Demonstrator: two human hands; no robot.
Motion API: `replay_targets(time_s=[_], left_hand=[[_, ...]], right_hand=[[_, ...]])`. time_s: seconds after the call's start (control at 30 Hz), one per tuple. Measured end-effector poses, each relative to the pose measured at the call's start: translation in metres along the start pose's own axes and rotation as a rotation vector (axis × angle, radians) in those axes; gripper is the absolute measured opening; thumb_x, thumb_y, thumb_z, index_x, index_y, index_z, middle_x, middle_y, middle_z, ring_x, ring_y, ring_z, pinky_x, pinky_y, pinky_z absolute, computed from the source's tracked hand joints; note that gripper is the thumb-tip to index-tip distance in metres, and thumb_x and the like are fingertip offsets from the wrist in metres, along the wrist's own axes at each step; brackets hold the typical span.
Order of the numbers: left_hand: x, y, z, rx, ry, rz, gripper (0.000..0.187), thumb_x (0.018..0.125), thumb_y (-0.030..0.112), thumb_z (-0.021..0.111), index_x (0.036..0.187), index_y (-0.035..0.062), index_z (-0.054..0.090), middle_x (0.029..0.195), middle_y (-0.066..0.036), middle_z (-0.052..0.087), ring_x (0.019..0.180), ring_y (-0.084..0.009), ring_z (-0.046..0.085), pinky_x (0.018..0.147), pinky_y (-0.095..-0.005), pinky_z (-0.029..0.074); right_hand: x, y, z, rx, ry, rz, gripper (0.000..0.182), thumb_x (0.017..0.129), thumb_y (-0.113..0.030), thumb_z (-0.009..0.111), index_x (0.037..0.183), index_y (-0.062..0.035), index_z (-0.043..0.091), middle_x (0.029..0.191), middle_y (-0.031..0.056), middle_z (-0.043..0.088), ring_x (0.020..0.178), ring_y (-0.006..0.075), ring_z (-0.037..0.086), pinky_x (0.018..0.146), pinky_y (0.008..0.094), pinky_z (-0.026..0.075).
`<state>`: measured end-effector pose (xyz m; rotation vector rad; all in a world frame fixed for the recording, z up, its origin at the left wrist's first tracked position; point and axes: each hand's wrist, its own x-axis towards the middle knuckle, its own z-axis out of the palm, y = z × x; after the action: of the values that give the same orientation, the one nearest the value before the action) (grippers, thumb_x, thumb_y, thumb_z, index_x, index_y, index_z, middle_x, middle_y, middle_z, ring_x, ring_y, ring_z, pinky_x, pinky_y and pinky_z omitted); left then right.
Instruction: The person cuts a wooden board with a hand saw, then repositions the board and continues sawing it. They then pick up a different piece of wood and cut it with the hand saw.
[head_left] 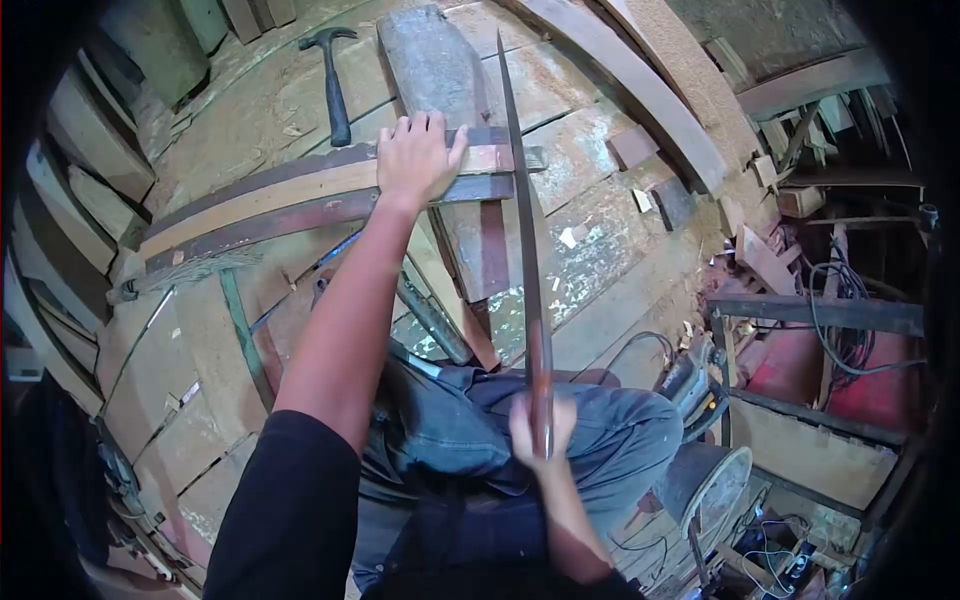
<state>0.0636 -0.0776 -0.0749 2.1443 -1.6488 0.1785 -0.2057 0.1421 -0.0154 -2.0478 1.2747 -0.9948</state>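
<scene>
left hand (pixel 415 160) on plank (pixel 300 195) | hammer (pixel 334 85) behind-left | saw (pixel 525 250) right of hand

Left hand (pixel 415 155) pins plank (pixel 300 200); right hand (pixel 540 430) grips saw (pixel 525 250).

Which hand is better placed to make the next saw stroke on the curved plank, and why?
Right. The right hand already grips the handsaw, its blade reaching the curved plank, while the left hand lies flat on the plank.

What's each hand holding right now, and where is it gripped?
The right hand grips a long saw by its handle end. The left hand grips nothing; it presses flat on a curved plank.
</scene>
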Motion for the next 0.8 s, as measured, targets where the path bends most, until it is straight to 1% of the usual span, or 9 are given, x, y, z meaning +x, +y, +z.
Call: replay_targets(time_s=[0.1, 0.33, 0.37, 0.4, 0.43, 0.5, 0.63, 0.7, 0.8], left_hand=[[-0.003, 0.0, 0.001, 0.042, 0.041, 0.011, 0.043, 0.096, 0.047, 0.046, 0.107, 0.009, 0.063, 0.102, -0.011, 0.064, 0.098, -0.0282, 0.06, 0.083, -0.0447, 0.042], [-0.005, -0.003, -0.001, 0.034, -0.013, 0.005, 0.045, 0.095, 0.048, 0.047, 0.11, 0.0091, 0.063, 0.105, -0.011, 0.064, 0.101, -0.0278, 0.059, 0.088, -0.045, 0.041], [-0.001, -0.001, -0.003, 0.009, -0.025, -0.001, 0.045, 0.095, 0.048, 0.047, 0.11, 0.0091, 0.063, 0.106, -0.011, 0.064, 0.101, -0.0279, 0.059, 0.088, -0.0451, 0.042], [-0.001, 0.002, -0.006, 0.008, -0.031, -0.01, 0.044, 0.095, 0.047, 0.046, 0.11, 0.009, 0.063, 0.105, -0.012, 0.064, 0.101, -0.028, 0.06, 0.086, -0.0455, 0.042], [-0.003, 0.003, -0.005, 0.004, -0.024, -0.013, 0.044, 0.095, 0.047, 0.046, 0.11, 0.009, 0.063, 0.105, -0.012, 0.064, 0.101, -0.028, 0.06, 0.086, -0.0455, 0.042], [-0.002, 0.0, 0.0, 0.05, 0.022, -0.004, 0.043, 0.096, 0.046, 0.046, 0.11, 0.0087, 0.062, 0.104, -0.012, 0.064, 0.101, -0.0281, 0.059, 0.085, -0.0457, 0.042], [-0.001, 0.001, -0.005, 0.055, -0.038, 0.008, 0.044, 0.096, 0.047, 0.046, 0.11, 0.0088, 0.062, 0.105, -0.011, 0.064, 0.102, -0.0278, 0.059, 0.085, -0.0461, 0.042], [0.0, -0.007, 0.005, 0.027, 0.061, 0.063, 0.043, 0.094, 0.047, 0.048, 0.103, 0.008, 0.064, 0.1, -0.012, 0.065, 0.096, -0.0274, 0.061, 0.082, -0.0456, 0.042], [0.0, -0.005, 0.007, -0.014, 0.04, 0.031, 0.043, 0.094, 0.047, 0.048, 0.105, 0.0085, 0.064, 0.104, -0.012, 0.065, 0.099, -0.0288, 0.061, 0.085, -0.047, 0.043]], right_hand=[[-0.073, -0.014, -0.034, 0.15, -0.043, 0.174, 0.013, 0.076, -0.012, 0.065, 0.075, -0.0001, 0.059, 0.058, 0.0086, 0.053, 0.047, 0.022, 0.053, 0.052, 0.033, 0.044], [0.102, 0.012, 0.025, 0.316, -0.028, 0.169, 0.019, 0.083, -0.006, 0.062, 0.068, 0.0007, 0.053, 0.056, 0.0052, 0.048, 0.051, 0.0104, 0.045, 0.047, 0.0306, 0.037], [0.068, 0.012, 0.016, 0.321, -0.105, 0.313, 0.016, 0.083, -0.005, 0.061, 0.07, 0.0013, 0.054, 0.057, 0.0076, 0.049, 0.05, 0.0115, 0.046, 0.048, 0.0311, 0.039], [0.022, 0.019, 0.011, 0.098, -0.029, 0.085, 0.013, 0.08, -0.005, 0.062, 0.071, 0.0012, 0.056, 0.059, 0.0114, 0.051, 0.05, 0.0125, 0.049, 0.05, 0.0315, 0.04], [-0.017, 0.001, -0.006, 0.03, -0.087, 0.151, 0.009, 0.077, -0.007, 0.064, 0.073, 0.0008, 0.059, 0.063, 0.015, 0.055, 0.05, 0.0184, 0.056, 0.052, 0.0327, 0.043], [-0.061, -0.007, -0.029, 0.263, -0.155, 0.25, 0.016, 0.072, -0.006, 0.066, 0.086, 0.0021, 0.066, 0.064, 0.0185, 0.061, 0.052, 0.0319, 0.062, 0.054, 0.0377, 0.049], [0.071, 0.006, 0.023, 0.241, -0.019, 0.186, 0.012, 0.079, -0.007, 0.065, 0.073, 0.0008, 0.058, 0.057, 0.0148, 0.054, 0.049, 0.0253, 0.058, 0.05, 0.0349, 0.044], [0.12, 0.021, 0.032, 0.387, -0.025, 0.176, 0.018, 0.084, -0.007, 0.062, 0.071, -0.0005, 0.053, 0.056, 0.0039, 0.047, 0.053, 0.0096, 0.044, 0.049, 0.0316, 0.038], [0.048, 0.013, 0.003, 0.276, -0.098, 0.253, 0.014, 0.082, -0.008, 0.064, 0.074, -0.0008, 0.055, 0.056, 0.0072, 0.049, 0.048, 0.0158, 0.049, 0.048, 0.0334, 0.038]])
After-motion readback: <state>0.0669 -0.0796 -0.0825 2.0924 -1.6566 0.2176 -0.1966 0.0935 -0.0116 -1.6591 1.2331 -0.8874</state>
